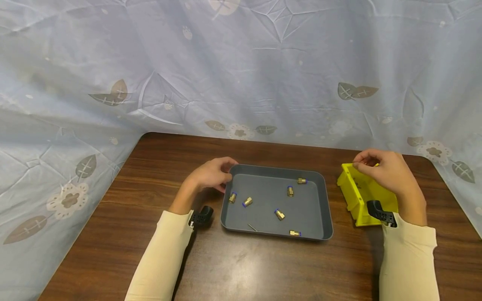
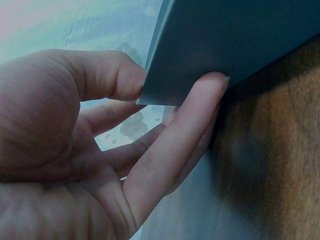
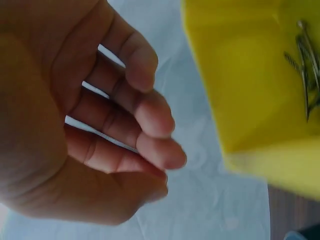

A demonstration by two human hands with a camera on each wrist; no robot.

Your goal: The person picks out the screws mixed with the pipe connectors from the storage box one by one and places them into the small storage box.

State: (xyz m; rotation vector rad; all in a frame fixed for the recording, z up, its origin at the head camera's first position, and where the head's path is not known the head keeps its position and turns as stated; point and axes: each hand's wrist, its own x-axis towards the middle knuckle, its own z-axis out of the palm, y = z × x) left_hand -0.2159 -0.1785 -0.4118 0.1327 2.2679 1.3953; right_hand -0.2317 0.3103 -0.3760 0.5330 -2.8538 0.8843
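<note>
My left hand [image 1: 211,173] grips the far left corner of a grey tray [image 1: 263,179], thumb at the rim and fingers against the outer wall [image 2: 195,55]. Inside the tray lie several brass push-in fittings with blue collars, one fitting [image 1: 280,214] near the middle. A thin metal screw [image 1: 252,227] rests by its near edge. Over the far end of a yellow bin [image 1: 352,194] is my right hand [image 1: 391,171]. Its fingers are loosely bent, thumb close to the index fingertip, with nothing visible between them. Several screws [image 3: 305,70] lie in the bin.
Both tray and bin stand on a dark brown wooden table [image 1: 233,267], the bin to the right of the tray. A pale patterned cloth [image 1: 241,83] hangs behind the table and along its left side.
</note>
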